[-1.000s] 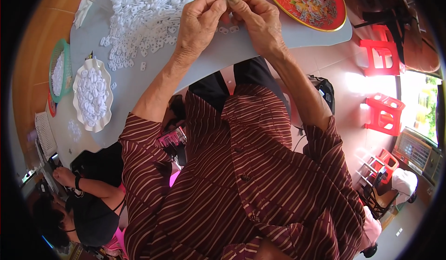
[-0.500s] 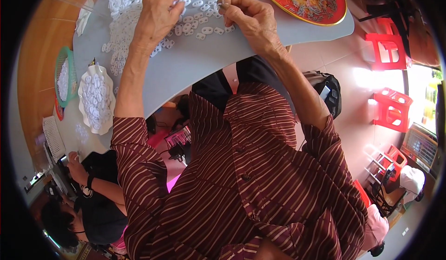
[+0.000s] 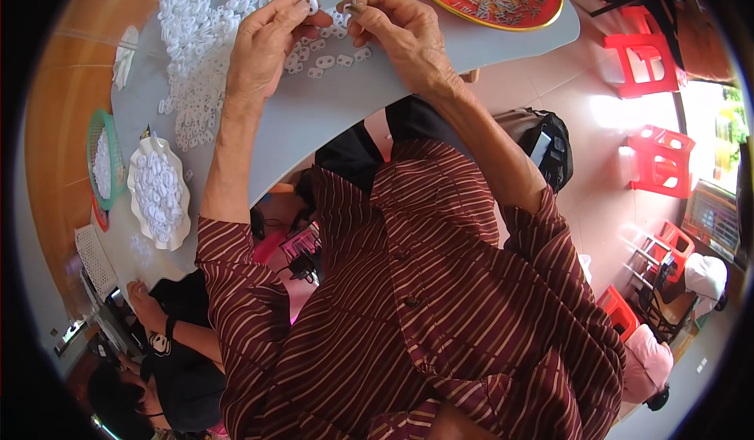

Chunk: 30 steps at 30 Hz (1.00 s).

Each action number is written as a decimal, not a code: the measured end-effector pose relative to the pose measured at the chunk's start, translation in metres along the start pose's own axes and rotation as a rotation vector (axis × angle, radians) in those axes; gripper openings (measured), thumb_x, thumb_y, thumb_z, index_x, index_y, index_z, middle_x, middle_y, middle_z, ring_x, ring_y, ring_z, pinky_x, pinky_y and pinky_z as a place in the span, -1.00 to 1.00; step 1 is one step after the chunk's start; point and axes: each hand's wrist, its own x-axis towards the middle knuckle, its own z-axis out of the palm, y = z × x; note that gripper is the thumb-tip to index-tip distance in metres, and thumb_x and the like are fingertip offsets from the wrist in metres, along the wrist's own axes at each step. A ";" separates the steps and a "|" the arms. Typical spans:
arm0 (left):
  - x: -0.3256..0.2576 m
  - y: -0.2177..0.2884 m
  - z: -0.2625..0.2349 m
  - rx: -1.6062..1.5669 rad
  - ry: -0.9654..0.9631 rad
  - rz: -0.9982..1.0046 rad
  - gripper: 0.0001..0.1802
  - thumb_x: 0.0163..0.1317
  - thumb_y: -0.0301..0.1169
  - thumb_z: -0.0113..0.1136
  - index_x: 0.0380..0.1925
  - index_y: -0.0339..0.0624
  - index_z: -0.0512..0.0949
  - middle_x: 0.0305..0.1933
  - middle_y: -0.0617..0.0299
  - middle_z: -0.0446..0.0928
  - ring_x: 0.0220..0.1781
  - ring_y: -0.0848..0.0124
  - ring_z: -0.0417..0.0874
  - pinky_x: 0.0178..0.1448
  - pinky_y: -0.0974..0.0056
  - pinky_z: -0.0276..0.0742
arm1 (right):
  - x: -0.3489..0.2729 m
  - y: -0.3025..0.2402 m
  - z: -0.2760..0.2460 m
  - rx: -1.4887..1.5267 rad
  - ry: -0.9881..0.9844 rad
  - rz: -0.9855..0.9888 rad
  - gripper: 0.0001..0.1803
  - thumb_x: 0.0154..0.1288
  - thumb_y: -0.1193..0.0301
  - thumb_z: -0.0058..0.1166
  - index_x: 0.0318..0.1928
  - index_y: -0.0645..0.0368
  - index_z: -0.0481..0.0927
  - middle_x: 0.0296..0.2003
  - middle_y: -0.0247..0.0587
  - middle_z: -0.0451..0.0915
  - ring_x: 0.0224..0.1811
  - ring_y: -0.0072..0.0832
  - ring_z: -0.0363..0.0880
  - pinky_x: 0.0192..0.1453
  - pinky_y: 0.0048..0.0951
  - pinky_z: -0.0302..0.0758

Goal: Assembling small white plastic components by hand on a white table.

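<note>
My left hand (image 3: pixel 263 51) pinches a small white oval plastic piece (image 3: pixel 311 4) with two holes between thumb and fingers, above the grey table (image 3: pixel 314 130). Close beside it on the right, the fingertips of my right hand (image 3: pixel 407 43) are closed on a small greyish metal piece (image 3: pixel 351 6), mostly hidden by the fingers. Under and between both hands lie loose two-holed white pieces (image 3: pixel 325 62). A larger heap of white plastic pieces (image 3: pixel 188 35) spreads to the left of my left hand.
A red flowered tray (image 3: pixel 542 17) with many small metal pins stands at far right. On the left are a scalloped white dish (image 3: pixel 182 218) of white pieces and a green basket (image 3: pixel 97 126). A co-worker's hand (image 3: pixel 146 306) rests lower left. Red stools (image 3: pixel 660 161) stand on the floor.
My left hand has lifted from the heap and turned, now with a white piece in its fingertips. My right hand has shifted left, closer to it. The whole view has shifted slightly.
</note>
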 end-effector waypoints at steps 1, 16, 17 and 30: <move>-0.001 0.000 0.004 0.002 -0.008 -0.013 -0.75 0.31 -0.38 0.04 -0.12 -0.29 0.57 -0.29 0.25 0.62 -0.26 0.55 0.57 -0.11 0.46 0.47 | 0.000 0.000 0.000 0.022 0.005 0.001 -0.83 0.32 0.43 0.04 -0.20 0.29 0.55 -0.47 -0.33 0.58 -0.42 -0.68 0.51 -0.27 -0.62 0.50; -0.011 -0.003 0.026 0.279 0.003 0.082 -0.78 0.28 -0.48 0.05 -0.13 -0.31 0.57 -0.34 0.30 0.60 -0.26 0.60 0.56 -0.15 0.51 0.47 | 0.001 0.000 0.000 0.116 -0.026 -0.039 -0.80 0.38 0.40 0.00 -0.17 0.31 0.53 -0.38 -0.25 0.61 -0.35 -0.63 0.58 -0.26 -0.61 0.53; -0.011 -0.004 0.026 0.217 0.018 0.096 -0.79 0.28 -0.47 0.06 -0.14 -0.31 0.58 -0.32 0.30 0.59 -0.26 0.60 0.56 -0.15 0.51 0.47 | 0.001 0.001 0.001 0.128 -0.014 -0.045 -0.81 0.38 0.40 0.00 -0.17 0.30 0.54 -0.39 -0.26 0.61 -0.35 -0.63 0.58 -0.26 -0.61 0.54; -0.005 -0.015 0.016 -0.112 0.102 0.116 -0.78 0.24 -0.40 0.20 -0.15 -0.27 0.59 -0.31 0.30 0.58 -0.26 0.54 0.57 -0.08 0.47 0.48 | -0.002 0.001 0.003 -0.039 -0.025 -0.021 -0.81 0.31 0.46 0.09 -0.15 0.34 0.56 -0.37 -0.27 0.62 -0.35 -0.63 0.59 -0.20 -0.61 0.56</move>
